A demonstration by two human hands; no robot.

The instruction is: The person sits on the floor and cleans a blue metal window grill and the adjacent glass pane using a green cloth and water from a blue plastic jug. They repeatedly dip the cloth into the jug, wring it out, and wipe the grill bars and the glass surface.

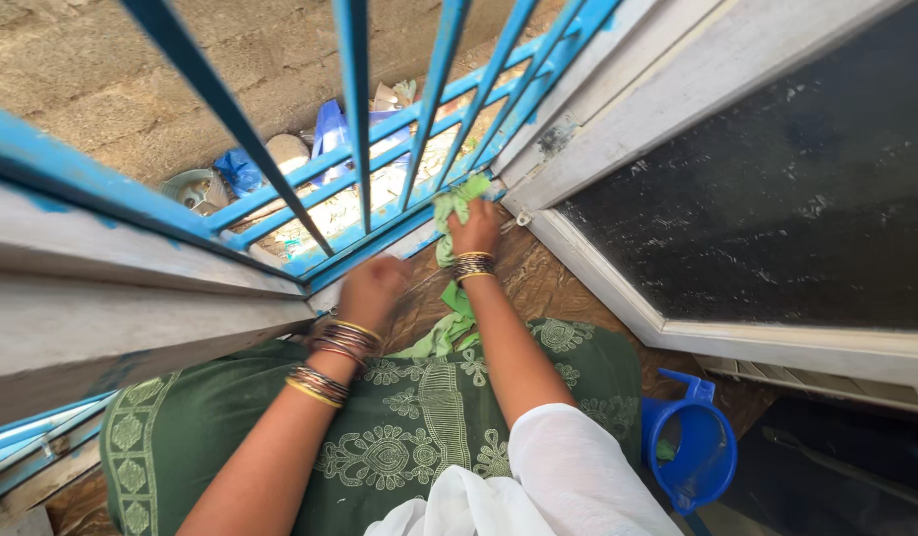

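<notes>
My right hand (476, 226) is closed on a light green cloth (457, 203) and presses it against the bottom rail of the blue window grille (380, 213), near the corner of the white window frame (618, 109). The cloth's loose end (449, 328) hangs down over my green patterned garment (419, 427). My left hand (373, 288) is curled into a fist on the brown sill (538, 283), close to the grille's lower rail; I cannot see anything in it. Both wrists carry several bangles.
An open window pane with dark dusty glass (796, 199) stands to the right. A blue plastic jug (692, 447) sits at the lower right. Through the grille, litter and blue bags (330, 129) lie on the ground outside by a rough wall.
</notes>
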